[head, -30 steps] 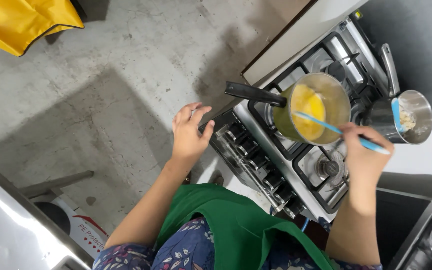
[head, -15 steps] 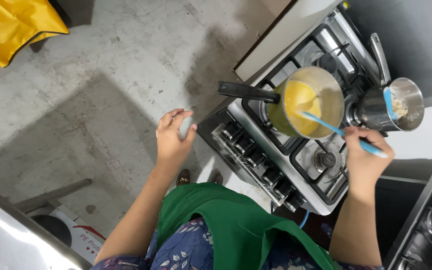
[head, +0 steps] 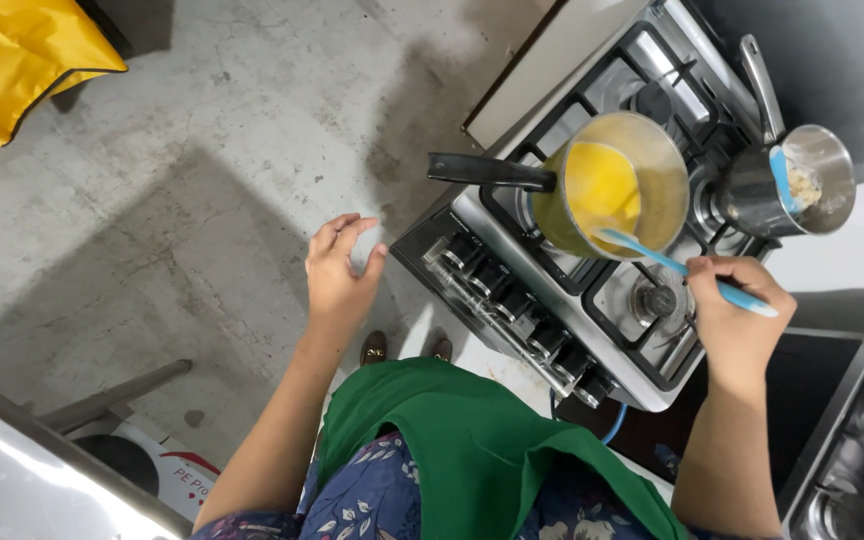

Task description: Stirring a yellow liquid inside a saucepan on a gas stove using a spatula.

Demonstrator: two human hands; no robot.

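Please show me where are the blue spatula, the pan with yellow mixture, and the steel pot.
blue spatula [head: 687, 270]: head view, middle of its handle.
pan with yellow mixture [head: 602, 185]: head view, on the yellow mixture inside.
steel pot [head: 747, 195]: head view, outer side wall.

Two saucepans sit on the stove, one with yellow liquid [head: 612, 190] beside the right hand [head: 737, 315], one steel [head: 787, 190] beyond it, plus two blue spatulas.

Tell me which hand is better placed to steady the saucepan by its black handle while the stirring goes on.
Left, probably. The left hand is empty, open and hangs off the stove's front, on the side the black handle points toward. The right hand is occupied gripping the blue spatula dipped into the saucepan.
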